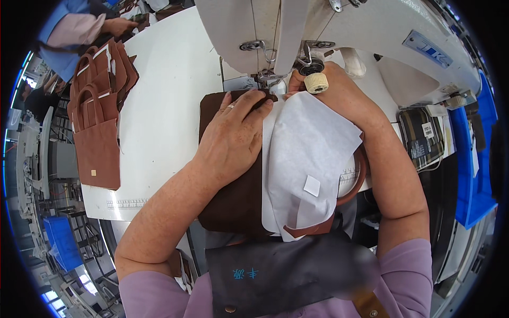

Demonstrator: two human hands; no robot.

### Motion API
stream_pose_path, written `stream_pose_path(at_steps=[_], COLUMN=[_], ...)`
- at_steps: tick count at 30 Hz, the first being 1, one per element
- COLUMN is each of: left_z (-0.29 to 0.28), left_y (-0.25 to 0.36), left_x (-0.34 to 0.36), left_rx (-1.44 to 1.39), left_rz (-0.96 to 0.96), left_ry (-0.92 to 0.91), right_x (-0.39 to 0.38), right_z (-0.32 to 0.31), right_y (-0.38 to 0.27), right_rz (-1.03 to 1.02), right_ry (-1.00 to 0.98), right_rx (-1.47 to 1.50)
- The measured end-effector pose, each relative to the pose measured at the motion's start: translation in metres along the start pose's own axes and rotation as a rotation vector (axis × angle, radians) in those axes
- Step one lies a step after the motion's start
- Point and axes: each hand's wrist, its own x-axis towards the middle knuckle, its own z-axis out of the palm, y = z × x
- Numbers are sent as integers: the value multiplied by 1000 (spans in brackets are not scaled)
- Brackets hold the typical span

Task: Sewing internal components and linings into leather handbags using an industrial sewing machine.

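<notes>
My left hand [233, 130] lies flat with its fingers stretched out on a dark brown fabric panel [228, 212], fingertips close to the presser foot [269, 78] of a white sewing machine [339, 26]. Joined beside the dark panel is a white-backed bag panel [307, 143] with a small white square patch and a reddish-brown edge. A brown handle [361, 177] curves out from under its right side. My right hand [334, 87] reaches behind the machine's cream knob [316, 82]. Its curled fingers grip the bag panel's far edge close to the needle; the knob partly hides them.
Several brown handbags [98, 138] stand upright on the white table [159, 106] at the left. Another person's hand [119, 25] is at the far left. A folded plaid item [421, 135] and a blue bin [472, 175] sit at the right.
</notes>
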Motion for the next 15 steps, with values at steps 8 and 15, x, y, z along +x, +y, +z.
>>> stream_pose_path(at_steps=[8,15], left_z=[-3,0], left_y=[2,-2], left_x=[0,-1], left_rx=[183,70], left_rz=[17,42], left_ry=[43,55], right_x=[-1,-1], right_z=[2,2], right_y=[1,0], right_rz=[12,10], right_ry=[5,33], right_rx=[43,29])
